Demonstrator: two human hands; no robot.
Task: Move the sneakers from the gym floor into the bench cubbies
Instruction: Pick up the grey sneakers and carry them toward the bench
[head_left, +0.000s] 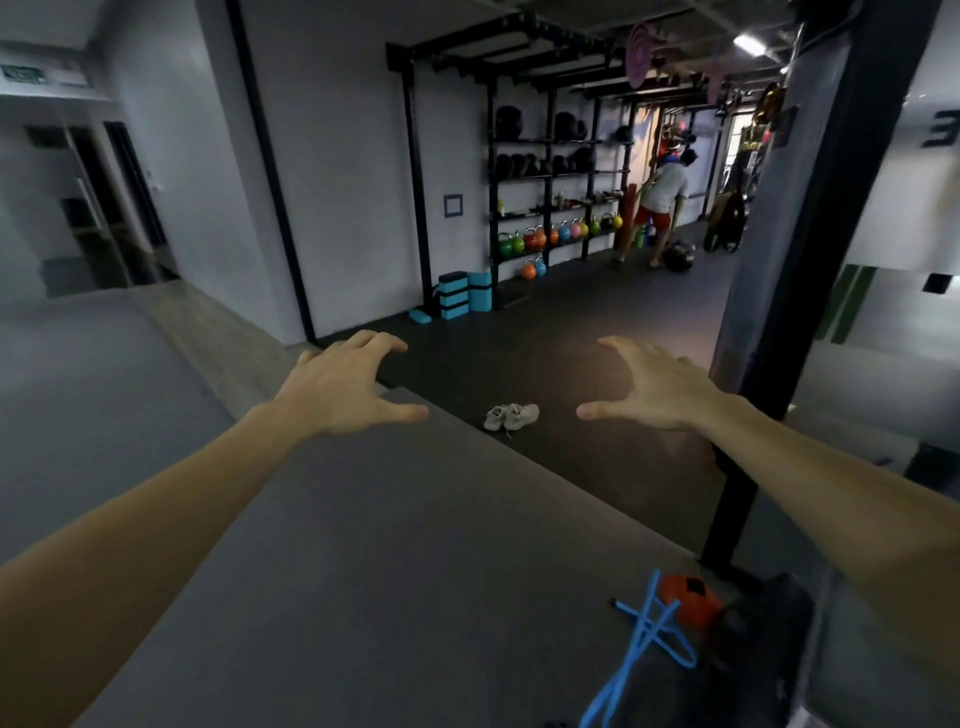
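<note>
Nothing is done yet: the 2 white sneakers (511, 417) lie side by side on the dark gym floor (571, 332), well ahead. Left hand (343, 387) and right hand (657, 387) reach forward, each grip spread and empty; no bench cubbies show

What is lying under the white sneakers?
The white sneakers lie side by side on the dark gym floor. Nothing else shows beneath them, though their soles hide the contact patch.
</note>
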